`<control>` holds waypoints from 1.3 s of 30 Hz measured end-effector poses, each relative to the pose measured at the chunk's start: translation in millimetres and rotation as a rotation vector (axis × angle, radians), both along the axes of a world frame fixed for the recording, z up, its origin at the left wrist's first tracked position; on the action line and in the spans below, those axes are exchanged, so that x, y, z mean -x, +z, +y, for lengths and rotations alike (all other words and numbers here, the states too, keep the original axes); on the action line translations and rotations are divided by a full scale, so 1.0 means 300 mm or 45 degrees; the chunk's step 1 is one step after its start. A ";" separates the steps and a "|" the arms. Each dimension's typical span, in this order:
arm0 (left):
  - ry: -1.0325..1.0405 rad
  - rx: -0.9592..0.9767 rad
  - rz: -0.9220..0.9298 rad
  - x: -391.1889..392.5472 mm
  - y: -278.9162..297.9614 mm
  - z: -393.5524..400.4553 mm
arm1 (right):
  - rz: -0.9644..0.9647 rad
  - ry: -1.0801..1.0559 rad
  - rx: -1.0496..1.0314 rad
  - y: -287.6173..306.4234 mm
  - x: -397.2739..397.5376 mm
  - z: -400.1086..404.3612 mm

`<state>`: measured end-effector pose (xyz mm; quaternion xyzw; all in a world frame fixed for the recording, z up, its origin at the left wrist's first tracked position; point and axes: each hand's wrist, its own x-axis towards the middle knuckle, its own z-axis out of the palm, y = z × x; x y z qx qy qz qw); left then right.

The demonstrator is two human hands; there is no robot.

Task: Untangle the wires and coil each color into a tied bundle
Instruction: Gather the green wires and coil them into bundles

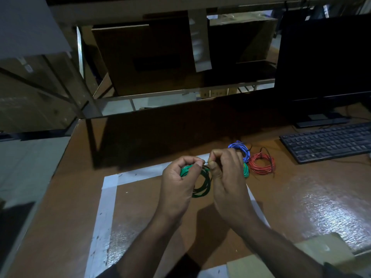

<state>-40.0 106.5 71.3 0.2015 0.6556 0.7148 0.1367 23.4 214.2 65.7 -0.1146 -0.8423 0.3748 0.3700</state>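
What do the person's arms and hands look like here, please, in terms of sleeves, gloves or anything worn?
Both the left hand and the right hand are bare, with no gloves. No rings, watch or wristband show on either one. The forearms are uncovered as far as the bottom edge of the picture, so no sleeves are in view. The light is dim, so very small details could be missed.

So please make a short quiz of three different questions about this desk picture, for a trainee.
1. True or false: the red wire coil lies on the brown desk, untouched.
2. Which coil do the left hand and right hand hold? A blue wire coil; B green wire coil; C red.
3. Which black object lies right of the coils?

Key: 1 true. 2 B. 3 the black keyboard.
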 end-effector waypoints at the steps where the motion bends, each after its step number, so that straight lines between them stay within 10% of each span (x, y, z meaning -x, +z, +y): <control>1: 0.015 -0.007 0.004 0.006 -0.001 -0.001 | 0.003 -0.001 0.014 0.003 -0.003 0.000; 16: -0.058 -0.088 -0.074 0.023 -0.027 -0.005 | 0.037 0.401 0.852 0.067 -0.005 0.013; 26: 0.049 -0.317 -0.265 0.062 -0.028 -0.001 | 0.048 0.277 0.981 0.053 0.009 0.014; 39: 0.231 -0.199 0.035 0.084 -0.043 0.010 | 0.060 0.277 0.829 0.050 -0.014 -0.024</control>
